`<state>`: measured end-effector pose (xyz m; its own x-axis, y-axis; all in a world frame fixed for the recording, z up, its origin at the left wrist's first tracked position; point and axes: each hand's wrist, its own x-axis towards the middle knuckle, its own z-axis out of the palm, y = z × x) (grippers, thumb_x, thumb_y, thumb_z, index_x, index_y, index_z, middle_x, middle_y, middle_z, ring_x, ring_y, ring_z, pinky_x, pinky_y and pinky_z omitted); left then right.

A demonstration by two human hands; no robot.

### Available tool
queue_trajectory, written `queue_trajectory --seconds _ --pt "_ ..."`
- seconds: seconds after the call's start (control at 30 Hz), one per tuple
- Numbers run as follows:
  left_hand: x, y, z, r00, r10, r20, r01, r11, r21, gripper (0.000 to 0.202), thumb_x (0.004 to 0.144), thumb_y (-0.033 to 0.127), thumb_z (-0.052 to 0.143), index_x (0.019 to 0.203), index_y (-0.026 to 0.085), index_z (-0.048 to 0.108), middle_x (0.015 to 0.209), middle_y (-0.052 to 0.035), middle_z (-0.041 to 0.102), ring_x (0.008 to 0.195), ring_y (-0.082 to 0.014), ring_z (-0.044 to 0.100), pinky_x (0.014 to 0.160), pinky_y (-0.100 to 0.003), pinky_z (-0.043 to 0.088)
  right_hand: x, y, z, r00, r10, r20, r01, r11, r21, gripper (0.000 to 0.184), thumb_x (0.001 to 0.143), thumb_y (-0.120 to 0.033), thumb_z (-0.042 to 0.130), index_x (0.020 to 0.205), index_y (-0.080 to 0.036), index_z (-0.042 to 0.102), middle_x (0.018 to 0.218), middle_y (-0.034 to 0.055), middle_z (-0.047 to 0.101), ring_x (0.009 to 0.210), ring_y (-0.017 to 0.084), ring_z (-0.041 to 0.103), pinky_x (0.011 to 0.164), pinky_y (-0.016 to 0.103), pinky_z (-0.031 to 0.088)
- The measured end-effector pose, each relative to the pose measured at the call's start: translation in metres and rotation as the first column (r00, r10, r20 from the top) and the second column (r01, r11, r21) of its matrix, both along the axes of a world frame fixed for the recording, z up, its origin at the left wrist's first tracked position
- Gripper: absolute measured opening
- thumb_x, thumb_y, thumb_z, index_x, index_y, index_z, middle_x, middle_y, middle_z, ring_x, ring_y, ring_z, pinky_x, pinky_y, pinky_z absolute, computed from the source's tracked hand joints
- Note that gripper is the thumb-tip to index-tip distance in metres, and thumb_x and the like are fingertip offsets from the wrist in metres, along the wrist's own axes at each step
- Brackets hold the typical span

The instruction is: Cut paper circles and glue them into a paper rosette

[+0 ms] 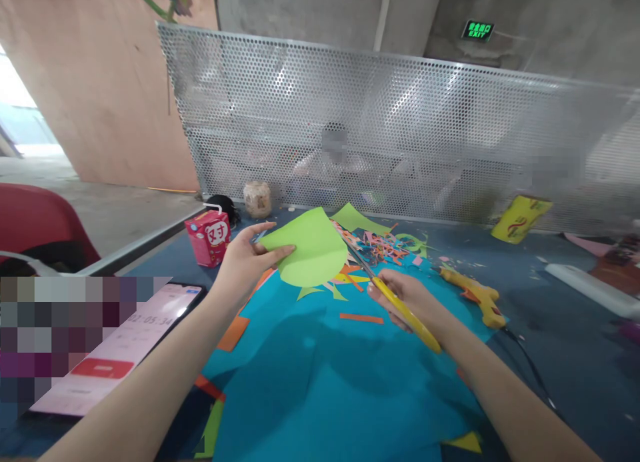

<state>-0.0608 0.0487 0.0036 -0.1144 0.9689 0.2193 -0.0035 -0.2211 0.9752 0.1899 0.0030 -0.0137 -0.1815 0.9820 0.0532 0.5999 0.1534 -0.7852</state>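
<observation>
My left hand (250, 257) pinches the left edge of a light green sheet of paper (313, 249), thumb on top. The paper has a rounded lower edge and a pointed top. In my right hand (400, 299) is a pair of scissors (407, 315) with yellow handles. Its blades lie along the paper's right edge; whether they touch it I cannot tell. Below both hands spreads a large blue sheet (320, 375). On it lie an orange strip (361, 319), small green offcuts (340, 293) and an orange piece (233, 333).
Behind the paper sits a pile of colored paper scraps (383, 247). A yellow glue gun (475, 295) with a cord lies right. At left are a pink drink carton (209, 239) and a phone (120, 349). A yellow can (520, 219) stands before the perforated metal screen (390, 129); a person sits behind it.
</observation>
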Motion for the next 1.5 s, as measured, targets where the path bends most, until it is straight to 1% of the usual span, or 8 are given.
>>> queue_trajectory --seconds 0.13,0.3,0.43,0.63,0.87,1.23,1.37,1.5 --pt "0.001 -0.002 0.0 0.999 -0.024 -0.03 0.024 1.0 0.002 0.076 0.047 0.031 0.083 0.115 0.015 0.054 0.053 0.0058 0.056 0.057 -0.017 0.062 0.055 -0.029 0.051 0.001 -0.001 0.002 1.0 0.023 0.006 -0.023 1.0 0.003 0.035 0.079 -0.054 0.048 0.07 -0.021 0.037 0.046 -0.0091 0.034 0.035 0.007 0.032 0.038 0.022 0.026" --pt "0.001 0.0 0.0 0.999 -0.018 0.036 0.018 1.0 0.0 0.075 0.048 0.03 0.083 0.114 0.013 0.052 0.061 0.0026 0.063 0.061 -0.0173 0.064 0.058 -0.028 0.053 0.0 -0.002 0.005 0.999 0.05 0.012 -0.05 0.999 -0.005 0.035 0.079 -0.054 0.047 0.071 -0.021 0.037 0.045 -0.0097 0.032 0.036 0.007 0.032 0.039 0.022 0.029" --pt "0.0 0.001 -0.001 0.998 -0.015 0.058 0.015 1.0 0.008 0.069 0.052 0.028 0.082 0.113 0.013 0.051 0.066 0.0009 0.066 0.067 -0.017 0.066 0.061 -0.027 0.054 0.0 -0.001 0.004 0.996 0.079 0.03 -0.079 0.997 -0.016 0.031 0.081 -0.05 0.047 0.074 -0.021 0.039 0.049 -0.0086 0.037 0.037 0.007 0.034 0.041 0.023 0.031" --pt "0.002 -0.002 0.002 0.995 -0.071 0.073 0.072 0.997 -0.012 0.068 0.054 0.028 0.081 0.114 0.014 0.052 0.076 -0.0035 0.071 0.079 -0.0221 0.068 0.072 -0.034 0.056 0.001 -0.002 0.002 0.994 0.1 0.046 -0.098 0.995 -0.028 0.031 0.082 -0.049 0.048 0.073 -0.021 0.038 0.053 -0.0073 0.04 0.04 0.007 0.036 0.042 0.023 0.031" --pt "0.005 -0.006 0.004 0.994 -0.109 -0.019 0.109 0.994 -0.023 0.074 0.051 0.032 0.082 0.117 0.015 0.053 0.073 -0.0036 0.072 0.077 -0.0237 0.069 0.07 -0.034 0.056 0.0 -0.004 0.004 0.994 0.102 0.043 -0.1 0.994 -0.043 0.031 0.083 -0.05 0.046 0.074 -0.021 0.038 0.052 -0.0077 0.039 0.039 0.007 0.035 0.042 0.023 0.031" --pt "0.003 -0.004 0.003 0.996 -0.08 0.039 0.08 0.997 0.009 0.065 0.053 0.028 0.081 0.11 0.014 0.054 0.076 -0.0041 0.072 0.079 -0.0228 0.069 0.075 -0.034 0.055 -0.001 -0.006 0.005 0.99 0.134 0.041 -0.132 0.99 -0.044 0.031 0.083 -0.047 0.047 0.071 -0.021 0.034 0.051 -0.0083 0.037 0.038 0.007 0.035 0.041 0.023 0.031" --pt "0.006 -0.004 0.003 0.982 -0.1 0.161 0.104 0.994 -0.02 0.065 0.055 0.024 0.081 0.113 0.015 0.053 0.076 -0.0027 0.07 0.078 -0.0196 0.068 0.073 -0.03 0.054 -0.004 -0.007 0.009 0.994 0.108 0.015 -0.107 0.993 -0.051 0.029 0.082 -0.045 0.047 0.072 -0.021 0.036 0.05 -0.0082 0.039 0.036 0.007 0.035 0.04 0.023 0.031" --pt "0.013 -0.005 0.001 0.952 -0.088 0.294 0.132 0.982 -0.134 0.057 0.066 0.024 0.075 0.116 0.016 0.049 0.08 -0.0031 0.067 0.07 -0.0148 0.066 0.063 -0.026 0.053 -0.003 -0.006 0.008 0.995 0.092 -0.047 -0.096 0.993 -0.071 0.033 0.08 -0.051 0.048 0.072 -0.02 0.037 0.048 -0.0095 0.036 0.035 0.006 0.034 0.04 0.022 0.033"
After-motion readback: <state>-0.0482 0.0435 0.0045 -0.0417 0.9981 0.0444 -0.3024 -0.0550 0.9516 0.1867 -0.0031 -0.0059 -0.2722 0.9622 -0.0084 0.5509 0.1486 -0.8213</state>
